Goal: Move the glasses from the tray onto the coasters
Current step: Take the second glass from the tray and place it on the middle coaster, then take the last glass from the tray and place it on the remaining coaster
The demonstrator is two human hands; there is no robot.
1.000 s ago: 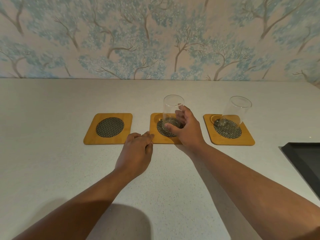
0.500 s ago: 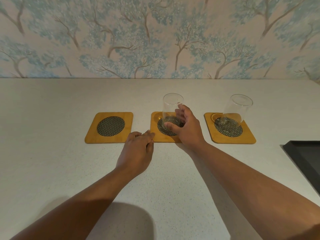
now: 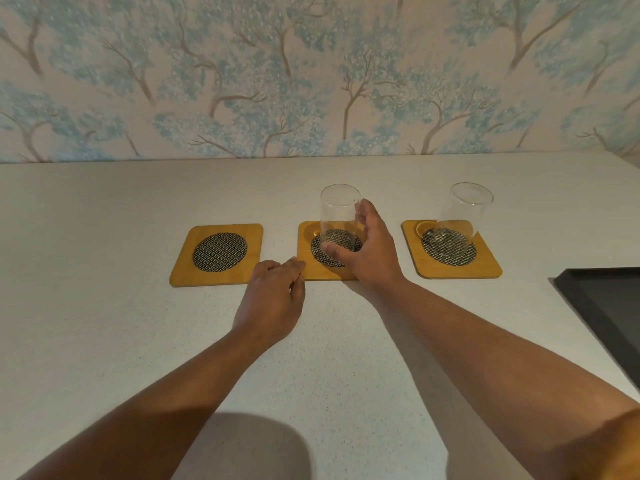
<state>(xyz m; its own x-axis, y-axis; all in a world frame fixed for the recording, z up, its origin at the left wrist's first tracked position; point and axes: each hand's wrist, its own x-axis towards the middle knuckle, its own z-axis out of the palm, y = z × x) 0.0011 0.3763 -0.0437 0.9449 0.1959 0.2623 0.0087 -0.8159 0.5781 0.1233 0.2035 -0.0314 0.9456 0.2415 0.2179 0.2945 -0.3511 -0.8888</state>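
centre frame, the right hand (image 3: 370, 251) has its grip clamped on the clear cylindrical glass (image 3: 339, 220) over the square bamboo coaster (image 3: 311, 268); left hand (image 3: 273, 296) curled together beside it; best release straight, gently.

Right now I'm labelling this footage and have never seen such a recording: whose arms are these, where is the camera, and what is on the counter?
There is no machine here. A person wears a camera on the head, looking forward and down at their own bare arms. On the pale counter lie three wooden coasters. The right hand grips a clear glass on the middle coaster. The left hand touches that coaster's near corner. Another glass stands on the right coaster; the left coaster is bare. A black tray shows at the right edge.
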